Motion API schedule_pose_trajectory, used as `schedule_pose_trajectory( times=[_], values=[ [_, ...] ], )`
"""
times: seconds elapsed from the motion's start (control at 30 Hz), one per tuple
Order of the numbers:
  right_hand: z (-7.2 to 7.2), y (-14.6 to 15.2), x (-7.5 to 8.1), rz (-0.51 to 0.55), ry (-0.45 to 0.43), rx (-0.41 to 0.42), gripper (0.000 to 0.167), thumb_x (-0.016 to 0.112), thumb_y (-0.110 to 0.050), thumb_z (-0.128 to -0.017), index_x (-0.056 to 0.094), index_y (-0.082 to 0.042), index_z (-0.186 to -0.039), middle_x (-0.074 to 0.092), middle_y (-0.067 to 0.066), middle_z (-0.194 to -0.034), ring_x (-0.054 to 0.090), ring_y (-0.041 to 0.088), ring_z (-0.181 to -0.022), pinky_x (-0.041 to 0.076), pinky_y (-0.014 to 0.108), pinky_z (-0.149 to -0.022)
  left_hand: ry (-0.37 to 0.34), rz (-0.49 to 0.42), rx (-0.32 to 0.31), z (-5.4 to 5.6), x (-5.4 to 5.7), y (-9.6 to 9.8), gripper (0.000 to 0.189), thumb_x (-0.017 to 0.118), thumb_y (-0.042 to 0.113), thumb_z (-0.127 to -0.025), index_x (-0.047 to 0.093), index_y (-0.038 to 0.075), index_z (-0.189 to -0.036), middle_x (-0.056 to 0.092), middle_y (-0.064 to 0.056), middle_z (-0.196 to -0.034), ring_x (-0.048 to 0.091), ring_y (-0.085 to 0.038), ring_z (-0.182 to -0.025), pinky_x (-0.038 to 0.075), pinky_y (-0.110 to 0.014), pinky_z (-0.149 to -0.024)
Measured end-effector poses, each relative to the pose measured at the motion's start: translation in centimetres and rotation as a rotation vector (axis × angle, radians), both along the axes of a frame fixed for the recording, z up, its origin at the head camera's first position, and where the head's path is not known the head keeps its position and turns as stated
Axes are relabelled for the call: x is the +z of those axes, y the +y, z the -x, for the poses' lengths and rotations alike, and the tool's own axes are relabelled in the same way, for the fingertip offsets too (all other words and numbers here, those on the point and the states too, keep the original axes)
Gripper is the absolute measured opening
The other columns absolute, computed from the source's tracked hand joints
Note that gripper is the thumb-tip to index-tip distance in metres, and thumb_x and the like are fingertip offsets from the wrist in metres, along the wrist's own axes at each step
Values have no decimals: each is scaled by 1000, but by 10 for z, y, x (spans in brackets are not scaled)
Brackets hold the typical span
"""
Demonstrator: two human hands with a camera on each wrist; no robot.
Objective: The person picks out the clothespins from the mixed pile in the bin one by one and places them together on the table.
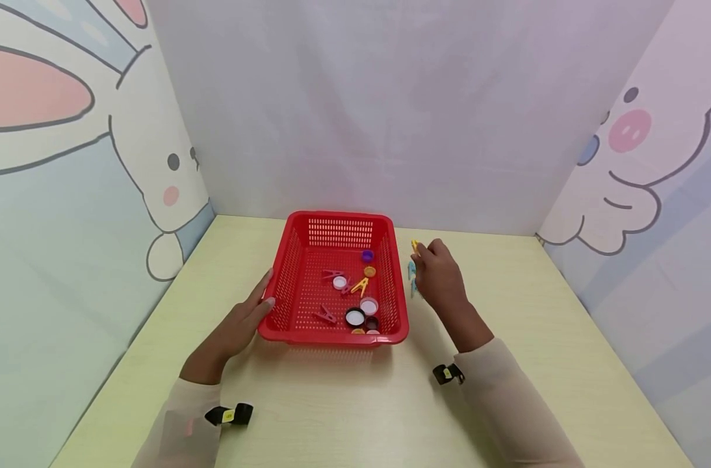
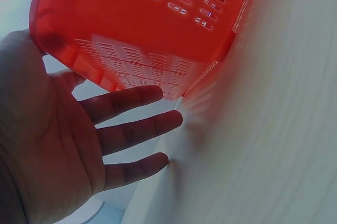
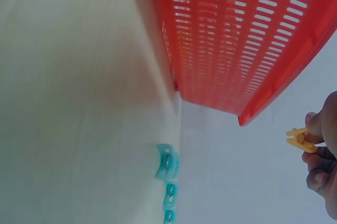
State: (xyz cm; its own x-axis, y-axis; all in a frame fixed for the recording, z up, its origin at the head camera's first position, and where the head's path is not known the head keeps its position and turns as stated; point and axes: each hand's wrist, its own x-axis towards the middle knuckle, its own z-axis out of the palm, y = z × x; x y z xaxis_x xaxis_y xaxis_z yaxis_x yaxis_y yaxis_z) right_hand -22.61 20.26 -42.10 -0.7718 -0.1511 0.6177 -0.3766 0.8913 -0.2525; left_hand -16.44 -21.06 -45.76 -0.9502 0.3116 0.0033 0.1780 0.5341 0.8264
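A red plastic basket (image 1: 333,337) with slotted walls stands on the table. My left hand (image 1: 241,325) holds its left rim, thumb over the top; in the left wrist view the other fingers (image 2: 139,132) spread along the outside wall. To the right of the basket, my right hand (image 1: 443,276) pinches a small yellow clothespin (image 3: 301,139) above the table. Light-blue clothespins (image 3: 168,162) lie in a row below that hand, partly hidden by it in the head view. Inside the basket are pink clothespins (image 1: 325,314) and a yellow clothespin (image 1: 361,286).
Several bottle caps also lie in the basket, among them a black-rimmed cap (image 1: 355,317), a purple cap (image 1: 367,256) and a white cap (image 1: 340,283). The pale wooden table (image 1: 507,286) is bounded by a grey back curtain (image 1: 361,130) and cartoon-printed side panels.
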Motion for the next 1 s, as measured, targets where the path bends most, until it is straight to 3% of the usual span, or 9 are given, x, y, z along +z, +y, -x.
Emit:
schedule_pose_trajectory(
  times=[0.23, 0.8, 1.0],
  values=[
    [-2, 8, -7, 21, -101, -80, 29, 73, -11, -104, 76, 4, -129, 55, 18, -95, 51, 26, -77, 51, 40, -65, 19, -6, -7, 1, -4, -2, 77, 47, 35, -114, 4, 26, -178, 58, -21, -149, 64, -30, -122, 61, -45, -100],
    [-2, 20, -16, 58, -234, -119, 32, 73, -13, -104, 77, 5, -130, 55, 17, -91, 52, 27, -73, 44, 37, -64, -18, -7, 8, 3, -6, -3, 77, 48, 35, -114, 4, 31, -178, 62, -19, -141, 64, -27, -116, 59, -40, -96],
    [2, 29, -17, 35, -383, -185, 26, 73, -14, -104, 82, 2, -121, 56, 17, -87, 52, 27, -73, 42, 36, -61, -18, -7, 4, 4, -5, -3, 76, 46, 36, -114, 4, 31, -178, 62, -19, -140, 64, -26, -114, 58, -39, -96]
  ],
)
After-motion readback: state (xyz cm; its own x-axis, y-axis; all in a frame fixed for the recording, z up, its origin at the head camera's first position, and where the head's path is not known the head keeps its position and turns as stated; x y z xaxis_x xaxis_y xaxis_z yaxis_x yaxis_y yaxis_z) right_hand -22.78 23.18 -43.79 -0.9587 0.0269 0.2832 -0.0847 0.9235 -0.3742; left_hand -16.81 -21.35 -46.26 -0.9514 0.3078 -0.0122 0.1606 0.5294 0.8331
